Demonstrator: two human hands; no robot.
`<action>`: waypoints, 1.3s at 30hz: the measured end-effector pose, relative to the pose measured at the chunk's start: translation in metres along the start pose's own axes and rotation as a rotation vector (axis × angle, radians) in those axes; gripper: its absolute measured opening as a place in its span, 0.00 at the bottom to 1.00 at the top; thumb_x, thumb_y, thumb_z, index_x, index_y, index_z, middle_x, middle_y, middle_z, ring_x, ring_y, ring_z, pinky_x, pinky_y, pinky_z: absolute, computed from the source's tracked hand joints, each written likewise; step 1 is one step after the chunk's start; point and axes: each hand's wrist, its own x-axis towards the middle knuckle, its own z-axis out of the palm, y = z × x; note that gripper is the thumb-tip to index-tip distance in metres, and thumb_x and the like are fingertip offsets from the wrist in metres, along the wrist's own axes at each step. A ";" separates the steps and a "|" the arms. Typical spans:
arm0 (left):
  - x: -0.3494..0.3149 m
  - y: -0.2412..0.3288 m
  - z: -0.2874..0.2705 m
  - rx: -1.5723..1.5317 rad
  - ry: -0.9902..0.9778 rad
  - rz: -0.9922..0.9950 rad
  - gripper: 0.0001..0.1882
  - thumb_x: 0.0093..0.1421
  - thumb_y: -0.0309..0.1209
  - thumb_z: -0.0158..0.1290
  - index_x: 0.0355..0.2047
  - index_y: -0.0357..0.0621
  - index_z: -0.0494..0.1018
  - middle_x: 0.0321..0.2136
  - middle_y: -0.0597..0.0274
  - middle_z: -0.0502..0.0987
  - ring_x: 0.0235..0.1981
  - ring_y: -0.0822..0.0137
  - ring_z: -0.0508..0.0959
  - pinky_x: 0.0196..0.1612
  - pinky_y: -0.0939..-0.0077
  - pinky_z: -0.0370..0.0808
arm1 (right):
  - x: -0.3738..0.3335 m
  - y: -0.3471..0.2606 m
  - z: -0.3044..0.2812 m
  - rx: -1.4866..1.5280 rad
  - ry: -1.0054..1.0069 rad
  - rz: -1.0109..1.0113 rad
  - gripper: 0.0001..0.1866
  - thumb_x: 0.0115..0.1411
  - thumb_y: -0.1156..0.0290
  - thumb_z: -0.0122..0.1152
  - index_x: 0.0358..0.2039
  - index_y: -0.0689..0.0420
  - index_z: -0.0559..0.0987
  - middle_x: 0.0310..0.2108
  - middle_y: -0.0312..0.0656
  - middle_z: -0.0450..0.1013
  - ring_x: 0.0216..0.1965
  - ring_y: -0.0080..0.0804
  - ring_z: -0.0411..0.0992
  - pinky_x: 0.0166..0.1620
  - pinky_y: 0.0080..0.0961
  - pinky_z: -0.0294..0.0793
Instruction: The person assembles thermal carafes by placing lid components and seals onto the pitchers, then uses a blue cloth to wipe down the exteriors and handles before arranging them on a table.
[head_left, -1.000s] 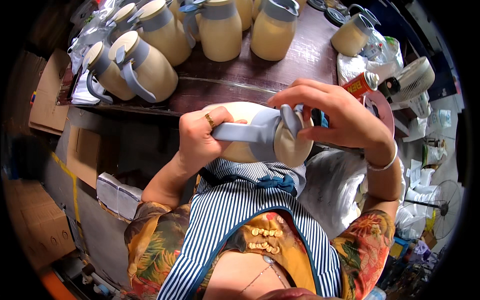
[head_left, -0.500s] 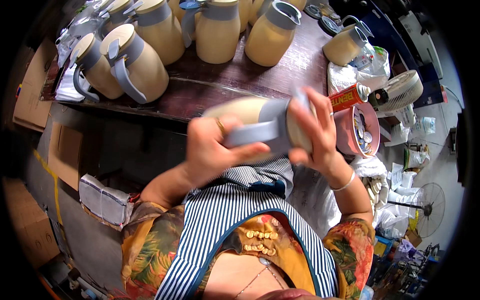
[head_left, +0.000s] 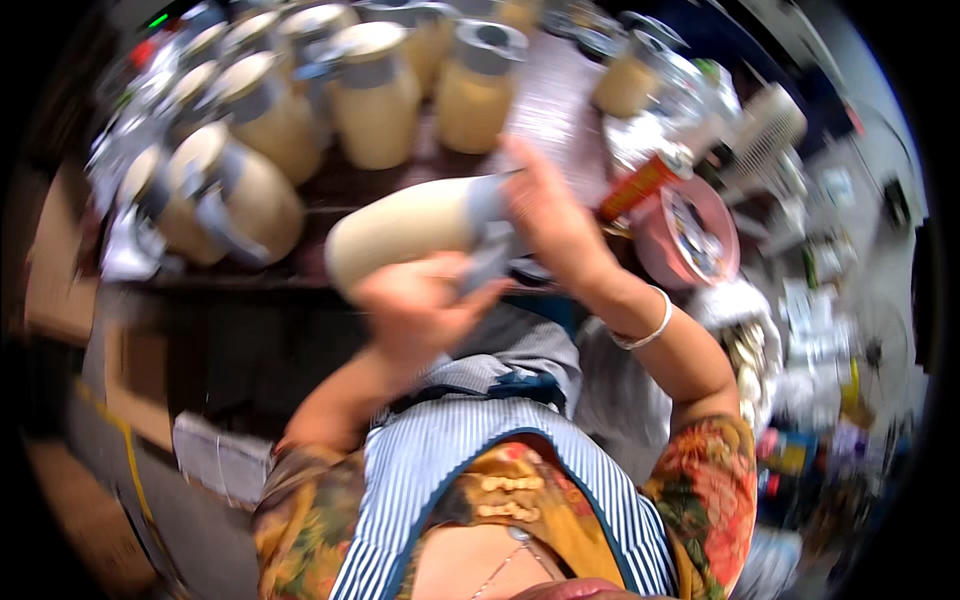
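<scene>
A cream vacuum jug (head_left: 400,228) with a grey collar lies tilted in front of me, its base to the left and its top to the right. My left hand (head_left: 415,305) is closed around its grey handle (head_left: 487,262). Over the top end is my right hand (head_left: 550,215), its fingers long and bent round the lid, which they hide. Motion smears both hands a little. Beyond the jug, several similar jugs (head_left: 375,110) stand on the dark table (head_left: 330,185), most with cream lids. One jug (head_left: 477,95) shows an open grey mouth.
To the right are a red spray can (head_left: 645,183), a pink tub (head_left: 650,245) of small parts and a white fan (head_left: 765,135). Another jug (head_left: 628,85) stands at the back right near plastic bags. Cardboard boxes (head_left: 140,375) sit at lower left.
The jug has moved left, and more of its cream body shows. My right hand has turned over the top end, covering the lid. The view has shifted and blurred.
</scene>
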 end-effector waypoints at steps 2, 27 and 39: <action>-0.006 -0.039 -0.029 -0.401 -0.096 -0.221 0.21 0.46 0.44 0.71 0.21 0.42 0.75 0.15 0.62 0.75 0.16 0.71 0.76 0.18 0.78 0.69 | -0.027 -0.005 -0.021 -0.549 -0.209 -0.602 0.31 0.66 0.55 0.53 0.66 0.51 0.62 0.64 0.47 0.62 0.64 0.52 0.60 0.64 0.44 0.58; -0.076 -0.045 0.089 -0.778 0.029 -0.553 0.19 0.67 0.46 0.52 0.41 0.42 0.65 0.33 0.68 0.70 0.29 0.79 0.63 0.34 0.83 0.61 | -0.097 0.243 -0.280 -1.002 0.458 0.572 0.17 0.52 0.53 0.67 0.30 0.54 0.85 0.32 0.50 0.79 0.36 0.48 0.78 0.41 0.41 0.75; -0.072 -0.035 0.048 -0.314 0.264 0.112 0.15 0.70 0.35 0.45 0.51 0.38 0.63 0.46 0.46 0.70 0.44 0.56 0.72 0.48 0.63 0.72 | -0.101 0.154 -0.264 -0.489 0.831 0.186 0.13 0.65 0.64 0.56 0.40 0.62 0.80 0.32 0.49 0.80 0.33 0.42 0.80 0.38 0.32 0.79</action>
